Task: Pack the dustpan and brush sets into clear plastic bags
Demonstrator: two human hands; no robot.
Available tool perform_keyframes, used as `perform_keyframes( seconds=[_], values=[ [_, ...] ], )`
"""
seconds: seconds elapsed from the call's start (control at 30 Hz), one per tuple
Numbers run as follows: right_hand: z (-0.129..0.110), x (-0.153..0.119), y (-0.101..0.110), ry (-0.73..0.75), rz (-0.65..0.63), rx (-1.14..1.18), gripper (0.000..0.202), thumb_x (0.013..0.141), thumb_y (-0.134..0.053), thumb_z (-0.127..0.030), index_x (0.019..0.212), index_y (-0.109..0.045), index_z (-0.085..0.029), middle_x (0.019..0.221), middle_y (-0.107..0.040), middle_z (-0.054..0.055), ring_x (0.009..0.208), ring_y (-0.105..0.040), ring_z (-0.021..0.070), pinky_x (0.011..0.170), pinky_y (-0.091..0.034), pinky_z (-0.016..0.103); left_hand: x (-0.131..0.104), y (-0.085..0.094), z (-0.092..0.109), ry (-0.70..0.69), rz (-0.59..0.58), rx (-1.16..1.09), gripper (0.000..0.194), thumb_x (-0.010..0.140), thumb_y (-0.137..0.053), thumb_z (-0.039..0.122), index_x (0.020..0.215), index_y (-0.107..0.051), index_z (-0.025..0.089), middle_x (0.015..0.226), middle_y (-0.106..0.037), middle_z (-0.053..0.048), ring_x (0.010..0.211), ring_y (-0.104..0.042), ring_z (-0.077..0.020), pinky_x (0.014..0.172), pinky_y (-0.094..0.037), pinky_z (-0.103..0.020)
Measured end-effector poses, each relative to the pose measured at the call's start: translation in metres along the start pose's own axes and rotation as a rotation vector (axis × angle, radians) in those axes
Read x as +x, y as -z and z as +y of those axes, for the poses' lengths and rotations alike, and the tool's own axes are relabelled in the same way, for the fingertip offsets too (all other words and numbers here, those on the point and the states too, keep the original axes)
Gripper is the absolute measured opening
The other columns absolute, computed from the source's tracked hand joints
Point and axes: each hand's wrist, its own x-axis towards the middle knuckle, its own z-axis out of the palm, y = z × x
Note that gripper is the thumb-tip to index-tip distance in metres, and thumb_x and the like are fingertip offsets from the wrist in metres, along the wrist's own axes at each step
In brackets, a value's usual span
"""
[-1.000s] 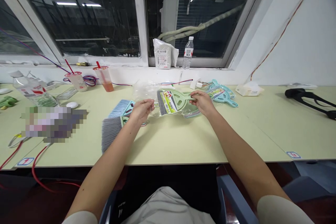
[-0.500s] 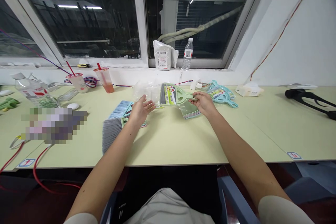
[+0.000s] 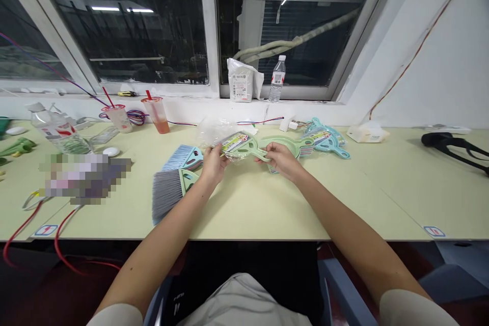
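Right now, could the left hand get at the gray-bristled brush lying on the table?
Probably not straight away: the left hand is busy holding the packaged green brush, which the right hand also grips. Once freed it likely could, since the gray-bristled brush lies close by.

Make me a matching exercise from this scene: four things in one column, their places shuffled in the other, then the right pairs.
Things
1. labelled green tool
2. white package
3. gray-bristled brush
4. black strap-like item

Places
A. on the windowsill
B. toward the right end of the table
C. held by the left hand and the right hand
D. beside the blue-bristled brush

Right pairs: 1-C, 2-A, 3-D, 4-B
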Motion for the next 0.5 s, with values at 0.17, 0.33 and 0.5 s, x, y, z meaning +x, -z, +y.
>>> perform_keyframes(
  seconds=[0.17, 0.33, 0.5],
  values=[
    [-0.024, -0.003, 0.017, 0.091, -0.112, -0.339, 0.013, 0.073, -0.074, -0.025, 0.071, -0.062, -0.021, 0.078, -0.071, 0.004, 0.071, -0.066, 0.0181, 0.069, -0.053, 0.032, 0.002, 0.004, 0.005, 0.039, 0.074, 0.079, 0.043, 0.076, -0.07, 0.02, 0.114, -0.05, 0.025, 0.085, -0.06, 0.002, 0.063, -0.065, -0.014, 0.055, -0.055, -0.025],
    [-0.031, 0.011, 0.041, 0.242, 0.277, -0.335, 0.015, 0.076, -0.074, -0.026, 0.07, -0.061, -0.022, 0.06, -0.059, -0.001, 0.055, -0.053, 0.0126, 0.052, -0.043, 0.025, -0.009, 0.0, 0.009, 0.062, -0.031, 0.23, 0.051, 0.068, -0.069, 0.019, 0.116, -0.054, 0.026, 0.074, -0.051, 0.004, 0.05, -0.053, -0.0127, 0.041, -0.038, -0.022],
    [-0.018, 0.008, 0.026, -0.024, 0.16, -0.016, 0.044, 0.068, -0.084, -0.027, 0.107, -0.065, -0.026, 0.088, -0.074, 0.001, 0.074, -0.071, 0.0184, 0.063, -0.057, 0.028, -0.02, -0.004, 0.008, 0.091, -0.138, 0.272, 0.043, 0.068, -0.066, 0.021, 0.108, -0.052, 0.028, 0.07, -0.051, 0.005, 0.054, -0.057, -0.0159, 0.046, -0.041, -0.023]
  ],
)
